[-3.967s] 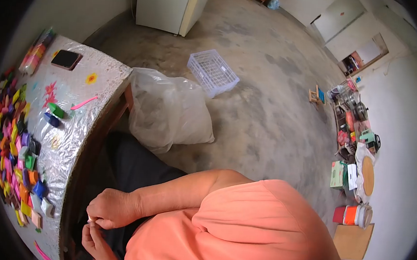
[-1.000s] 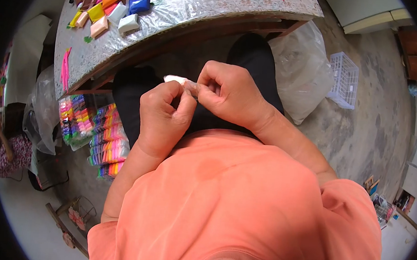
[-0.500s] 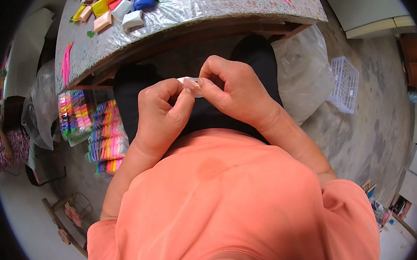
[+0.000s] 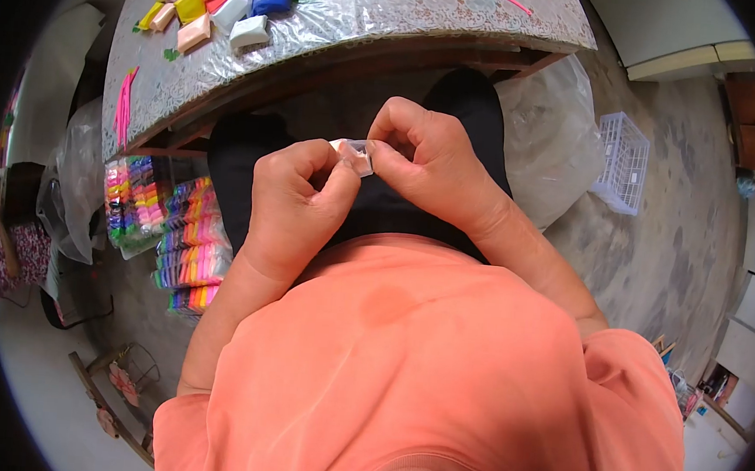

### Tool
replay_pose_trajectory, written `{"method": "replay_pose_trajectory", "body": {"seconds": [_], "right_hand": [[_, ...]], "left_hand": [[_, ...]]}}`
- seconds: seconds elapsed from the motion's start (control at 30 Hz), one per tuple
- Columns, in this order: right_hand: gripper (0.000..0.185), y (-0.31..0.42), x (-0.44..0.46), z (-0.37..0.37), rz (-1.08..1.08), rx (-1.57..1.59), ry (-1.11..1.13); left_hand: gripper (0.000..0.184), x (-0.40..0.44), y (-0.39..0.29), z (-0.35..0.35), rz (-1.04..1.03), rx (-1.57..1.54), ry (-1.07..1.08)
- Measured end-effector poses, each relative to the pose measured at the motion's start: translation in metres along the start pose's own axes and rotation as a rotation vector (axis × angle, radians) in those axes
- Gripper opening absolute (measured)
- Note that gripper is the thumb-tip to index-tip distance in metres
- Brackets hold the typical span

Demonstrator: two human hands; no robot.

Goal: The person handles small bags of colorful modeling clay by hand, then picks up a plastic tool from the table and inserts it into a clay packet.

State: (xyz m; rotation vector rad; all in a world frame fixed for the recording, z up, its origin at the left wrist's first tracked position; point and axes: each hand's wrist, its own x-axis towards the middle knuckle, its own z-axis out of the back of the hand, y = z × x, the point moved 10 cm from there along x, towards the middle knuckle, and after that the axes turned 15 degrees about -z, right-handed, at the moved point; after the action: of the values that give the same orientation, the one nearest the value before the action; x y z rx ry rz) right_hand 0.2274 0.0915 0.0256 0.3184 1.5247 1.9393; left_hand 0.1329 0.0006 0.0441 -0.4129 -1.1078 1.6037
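Observation:
Over my lap, a small clear packet [image 4: 359, 157] with something whitish in it is stretched between my two hands. My left hand [image 4: 303, 197] pinches its left side between thumb and forefinger. At its upper right corner, my right hand [image 4: 431, 160] also grips it with thumb and forefinger, the other fingers curled. Beyond them, on the table [image 4: 339, 30], lie several coloured packets, among them a white one [image 4: 250, 31], a blue one [image 4: 271, 0] and a peach one [image 4: 194, 34]. What the packet holds is partly hidden by my fingers.
Pink strips [image 4: 124, 108] lie at the table's left corner. Bundles of colourful packs [image 4: 193, 249] stand on the floor at left. A large translucent bag [image 4: 551, 134] and a white plastic basket [image 4: 621, 162] are at right. Another person's arm [image 4: 5, 240] shows at far left.
The view has swung from the room at the right to my lap and the table. Over the last second, the packet has turned and spread flatter between my fingers, showing more of its clear film.

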Motion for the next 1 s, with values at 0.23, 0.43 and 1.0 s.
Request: {"method": "replay_pose_trajectory", "body": {"seconds": [0.23,0.43,1.0], "right_hand": [[0.010,-0.005,0.004,-0.001,-0.039,0.074,0.018],[0.007,-0.011,0.005,0.005,-0.199,0.248,0.076],[0.006,0.001,-0.002,0.003,-0.184,0.311,0.146]], "left_hand": [[0.007,-0.012,0.013,0.003,0.049,-0.196,-0.056],[0.053,-0.004,-0.001,0.025,-0.147,0.079,0.002],[0.059,0.002,-0.015,-0.002,-0.302,0.050,0.077]]}}
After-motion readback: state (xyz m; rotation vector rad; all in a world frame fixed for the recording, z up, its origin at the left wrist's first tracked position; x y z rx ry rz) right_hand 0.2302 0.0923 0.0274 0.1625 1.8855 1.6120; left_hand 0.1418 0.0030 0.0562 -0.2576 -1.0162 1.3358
